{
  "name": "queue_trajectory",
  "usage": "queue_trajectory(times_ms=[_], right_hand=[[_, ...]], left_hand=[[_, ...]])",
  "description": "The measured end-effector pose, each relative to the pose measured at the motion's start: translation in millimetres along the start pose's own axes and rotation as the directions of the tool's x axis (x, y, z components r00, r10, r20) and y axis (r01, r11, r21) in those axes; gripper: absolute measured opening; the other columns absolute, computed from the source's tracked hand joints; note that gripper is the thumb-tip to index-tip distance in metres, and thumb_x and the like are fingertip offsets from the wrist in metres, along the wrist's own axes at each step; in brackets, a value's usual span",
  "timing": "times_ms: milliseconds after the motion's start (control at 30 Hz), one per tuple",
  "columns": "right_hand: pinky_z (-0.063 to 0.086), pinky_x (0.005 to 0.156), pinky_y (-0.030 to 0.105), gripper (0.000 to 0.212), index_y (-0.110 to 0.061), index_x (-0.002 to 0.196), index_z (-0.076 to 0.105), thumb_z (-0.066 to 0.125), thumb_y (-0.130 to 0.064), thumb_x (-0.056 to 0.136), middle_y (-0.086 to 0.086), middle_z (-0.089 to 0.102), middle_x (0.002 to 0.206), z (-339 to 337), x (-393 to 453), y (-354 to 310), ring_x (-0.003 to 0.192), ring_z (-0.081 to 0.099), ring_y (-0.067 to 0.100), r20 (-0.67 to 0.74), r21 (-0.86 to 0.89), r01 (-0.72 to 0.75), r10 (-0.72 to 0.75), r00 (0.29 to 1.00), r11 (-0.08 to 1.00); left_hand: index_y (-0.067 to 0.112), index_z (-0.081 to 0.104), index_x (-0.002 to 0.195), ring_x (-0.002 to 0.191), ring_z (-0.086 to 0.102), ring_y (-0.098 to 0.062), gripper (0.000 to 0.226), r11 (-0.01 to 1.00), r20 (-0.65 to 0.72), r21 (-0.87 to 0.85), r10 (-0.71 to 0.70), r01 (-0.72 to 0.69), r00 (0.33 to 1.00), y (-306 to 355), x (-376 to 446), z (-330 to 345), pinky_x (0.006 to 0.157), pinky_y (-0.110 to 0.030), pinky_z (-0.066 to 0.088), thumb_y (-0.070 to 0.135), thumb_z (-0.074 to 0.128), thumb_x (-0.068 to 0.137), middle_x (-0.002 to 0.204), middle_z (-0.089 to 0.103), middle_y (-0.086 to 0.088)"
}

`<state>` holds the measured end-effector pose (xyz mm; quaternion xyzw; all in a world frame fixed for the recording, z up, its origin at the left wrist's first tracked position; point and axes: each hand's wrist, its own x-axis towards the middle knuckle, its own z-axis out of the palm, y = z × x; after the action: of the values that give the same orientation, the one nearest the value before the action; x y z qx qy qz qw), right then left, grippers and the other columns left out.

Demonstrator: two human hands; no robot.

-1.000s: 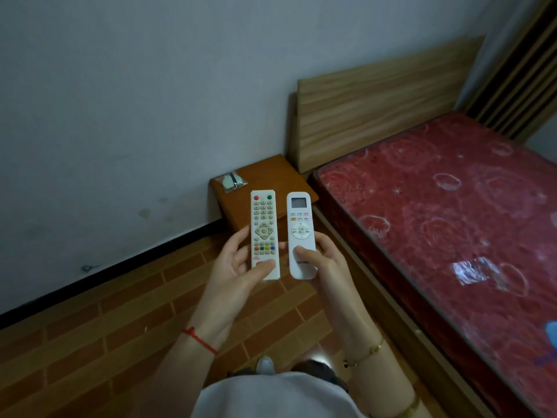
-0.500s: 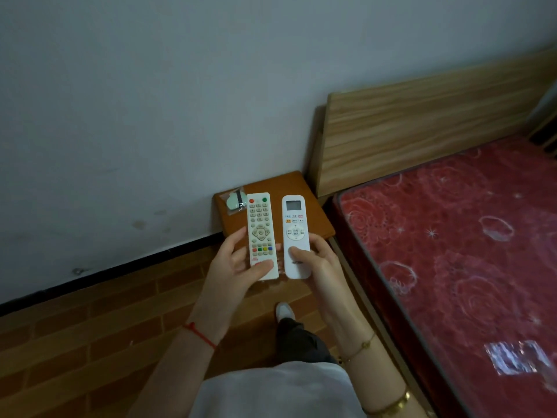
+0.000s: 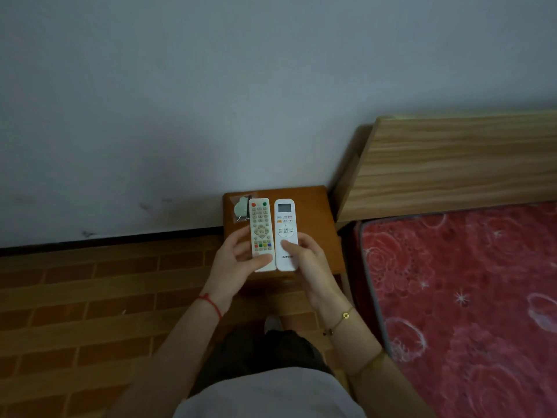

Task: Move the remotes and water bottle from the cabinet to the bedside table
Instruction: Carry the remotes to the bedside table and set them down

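Observation:
My left hand (image 3: 233,267) grips a cream TV remote (image 3: 261,230) with many small coloured buttons. My right hand (image 3: 307,263) grips a white air-conditioner remote (image 3: 285,233) with a small screen at its top. Both remotes point away from me, side by side, held above the orange-brown bedside table (image 3: 313,212) that stands against the wall. No water bottle or cabinet is in view.
A small clear packet with a pale green item (image 3: 241,208) lies on the table's back left corner. A bed with a red patterned mattress (image 3: 467,297) and a wooden headboard (image 3: 452,164) stands to the right. The floor (image 3: 90,297) has a brick pattern.
I have come closer to the bedside table, and both hands with their remotes now hover over its top. The view has swung left, showing less of the bed.

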<state>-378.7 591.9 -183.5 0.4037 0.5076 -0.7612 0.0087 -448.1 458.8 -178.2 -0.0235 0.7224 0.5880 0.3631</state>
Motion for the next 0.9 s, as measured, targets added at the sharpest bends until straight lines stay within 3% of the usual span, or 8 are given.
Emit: queue_trajectory(times_ms=[300, 467, 633, 700, 767, 900], right_hand=[[0.059, 0.085, 0.035, 0.028, -0.01, 0.12, 0.061, 0.063, -0.01, 0.092, 0.007, 0.069, 0.116, 14.7, 126.2, 21.2, 0.104, 0.068, 0.022, 0.007, -0.174, -0.139, 0.143, 0.99, 0.975], [0.055, 0.068, 0.021, 0.032, -0.005, 0.122, 0.06, 0.064, -0.007, 0.091, 0.006, 0.067, 0.113, 21.1, 197.4, 63.6, 0.096, 0.066, 0.018, -0.031, -0.231, -0.158, 0.156, 0.987, 0.96], [0.055, 0.075, 0.025, 0.035, -0.005, 0.123, 0.058, 0.065, -0.006, 0.089, 0.011, 0.065, 0.12, 16.2, 263.3, 122.3, 0.106, 0.063, 0.023, -0.094, -0.279, -0.179, 0.158, 0.983, 0.943], [0.057, 0.083, 0.033, 0.038, -0.004, 0.125, 0.058, 0.066, -0.006, 0.088, 0.012, 0.065, 0.123, 12.7, 286.7, 146.2, 0.109, 0.064, 0.025, -0.114, -0.327, -0.181, 0.152, 0.982, 0.927], [0.057, 0.088, 0.037, 0.039, -0.003, 0.126, 0.058, 0.067, -0.007, 0.088, 0.014, 0.065, 0.124, 10.7, 306.3, 167.9, 0.112, 0.064, 0.027, -0.132, -0.383, -0.182, 0.142, 0.981, 0.906], [0.048, 0.065, 0.012, 0.042, -0.002, 0.129, 0.057, 0.067, -0.01, 0.089, 0.013, 0.065, 0.125, 6.9, 330.5, 198.3, 0.112, 0.065, 0.024, -0.17, -0.491, -0.175, 0.103, 0.98, 0.853]], left_hand=[[0.024, 0.046, 0.137, 0.109, 0.065, -0.02, 0.074, 0.98, -0.012, -0.076, -0.186, 0.184, 0.983, -40.3, 111.9, -15.4, 0.093, -0.045, 0.055, 0.006, 0.078, 0.073, 0.123, 0.065, -0.001], [0.025, 0.047, 0.132, 0.114, 0.063, -0.023, 0.068, 0.959, -0.02, -0.128, -0.256, 0.251, 0.967, -87.4, 178.9, -25.1, 0.094, -0.047, 0.054, 0.002, 0.076, 0.074, 0.125, 0.063, -0.003], [0.02, 0.043, 0.138, 0.115, 0.062, -0.024, 0.077, 0.942, -0.027, -0.144, -0.31, 0.303, 0.95, -154.4, 238.8, -23.5, 0.098, -0.05, 0.051, 0.001, 0.078, 0.072, 0.125, 0.064, -0.005], [0.02, 0.043, 0.138, 0.113, 0.062, -0.022, 0.075, 0.942, -0.032, -0.13, -0.316, 0.309, 0.948, -178.2, 256.5, -20.7, 0.097, -0.047, 0.052, 0.0, 0.076, 0.074, 0.119, 0.065, -0.001], [0.019, 0.043, 0.138, 0.11, 0.063, -0.018, 0.073, 0.942, -0.05, -0.129, -0.317, 0.308, 0.947, -200.9, 270.9, -18.9, 0.09, -0.038, 0.055, -0.001, 0.075, 0.075, 0.112, 0.065, 0.003], [0.019, 0.045, 0.135, 0.104, 0.063, -0.014, 0.069, 0.951, -0.094, -0.127, -0.296, 0.283, 0.951, -236.0, 290.9, -15.5, 0.063, -0.017, 0.054, -0.004, 0.073, 0.076, 0.117, 0.064, -0.001]])
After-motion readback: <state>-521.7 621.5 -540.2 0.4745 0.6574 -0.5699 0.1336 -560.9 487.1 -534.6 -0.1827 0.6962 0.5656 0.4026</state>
